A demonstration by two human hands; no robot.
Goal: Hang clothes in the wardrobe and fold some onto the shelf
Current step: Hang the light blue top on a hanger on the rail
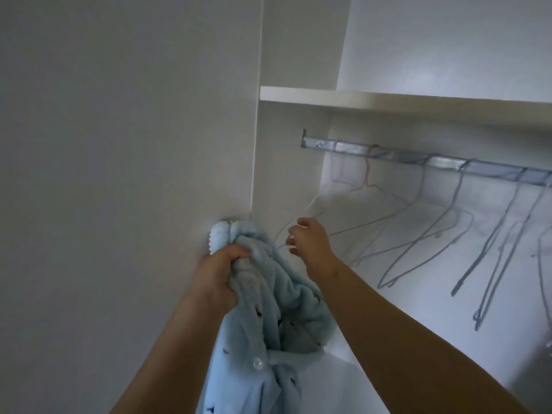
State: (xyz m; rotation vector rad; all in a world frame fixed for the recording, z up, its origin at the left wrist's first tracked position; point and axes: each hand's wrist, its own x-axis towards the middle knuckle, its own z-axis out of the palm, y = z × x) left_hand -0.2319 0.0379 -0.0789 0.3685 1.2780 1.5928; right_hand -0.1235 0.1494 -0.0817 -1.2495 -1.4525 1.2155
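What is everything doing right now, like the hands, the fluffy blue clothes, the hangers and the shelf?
left hand: grips the bunched blue garment.
blue garment: crumpled, dangling, not on any hanger.
right hand: fingers curled, seems to pinch the white hanger.
white hanger: bare, tilted.
grey hangers: bare, hooked on the rail.
rail: fixed under the shelf.
shelf: top hidden from here.
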